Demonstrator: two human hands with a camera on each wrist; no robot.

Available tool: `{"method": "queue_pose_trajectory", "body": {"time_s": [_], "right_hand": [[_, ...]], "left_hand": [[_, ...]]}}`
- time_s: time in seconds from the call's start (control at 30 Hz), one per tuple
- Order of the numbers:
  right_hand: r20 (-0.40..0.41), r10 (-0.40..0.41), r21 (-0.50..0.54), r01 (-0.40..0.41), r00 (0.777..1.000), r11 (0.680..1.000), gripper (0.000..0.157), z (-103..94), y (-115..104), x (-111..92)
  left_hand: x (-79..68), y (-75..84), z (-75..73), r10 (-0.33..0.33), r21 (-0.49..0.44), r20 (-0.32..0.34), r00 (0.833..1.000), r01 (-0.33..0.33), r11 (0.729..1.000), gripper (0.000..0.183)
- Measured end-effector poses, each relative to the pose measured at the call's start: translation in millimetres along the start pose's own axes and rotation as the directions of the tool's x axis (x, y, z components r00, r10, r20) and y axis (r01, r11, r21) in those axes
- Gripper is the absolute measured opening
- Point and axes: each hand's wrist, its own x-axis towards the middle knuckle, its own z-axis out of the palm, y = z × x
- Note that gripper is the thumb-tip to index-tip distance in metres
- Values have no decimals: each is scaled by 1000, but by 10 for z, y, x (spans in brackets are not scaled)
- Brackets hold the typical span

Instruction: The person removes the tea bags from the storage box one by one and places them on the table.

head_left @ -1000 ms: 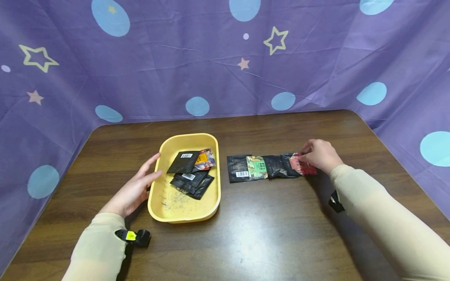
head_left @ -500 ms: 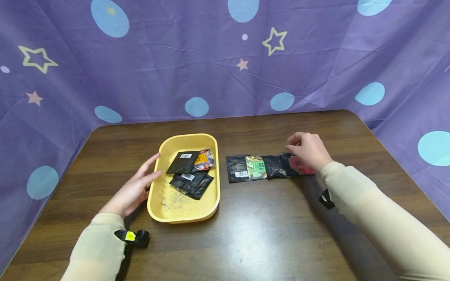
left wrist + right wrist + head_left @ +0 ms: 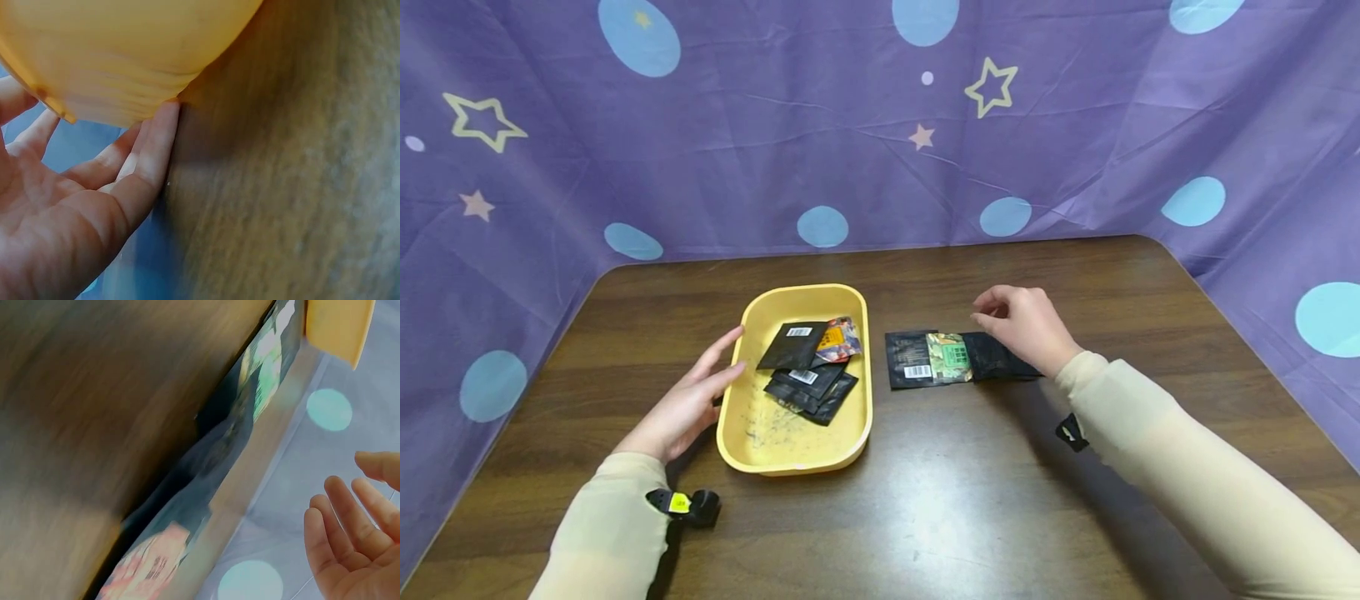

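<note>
My left hand (image 3: 681, 408) is at the left side of a yellow plastic tub (image 3: 793, 461), thumb over the rim. In the left wrist view its extended fingers (image 3: 156, 140) touch the tub's outer wall low down. Several small black packets (image 3: 792, 346) lie jumbled inside, one with an orange and red front (image 3: 837, 339). My right hand (image 3: 1026, 329) hovers above a row of overlapping packets, holding nothing, its fingers loosely bent. The row includes a black barcoded packet (image 3: 910, 358), a green-labelled packet (image 3: 950, 357) and a plain black one (image 3: 988, 354). A red-fronted packet (image 3: 147, 562) shows in the right wrist view; in the head view the hand hides it.
Everything lies on a brown wooden table (image 3: 925, 467). Behind it hangs a purple cloth (image 3: 865, 167) with stars and blue spots. A black camera band (image 3: 688, 504) is on the left wrist.
My right hand has let go of the red-fronted packet at the row's right end, lifted and moved left toward the tub. My left hand and the tub have stayed put.
</note>
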Motion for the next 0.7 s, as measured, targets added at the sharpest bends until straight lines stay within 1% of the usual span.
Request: {"method": "queue_pose_trajectory", "body": {"time_s": [0.33,0.53,0.7], "right_hand": [[-4,-77,65,77,997,995,16,158,-249,-17],[12,-126,112,124,992,986,17,245,-464,-32],[34,-165,102,161,986,982,20,322,-616,-44]], "left_hand": [[-6,8,-2,1,-1,7,1000,-1,1000,65],[-7,-4,-8,2,-6,8,1000,-2,1000,65],[-6,-8,-6,3,-9,10,1000,-3,1000,66]]}}
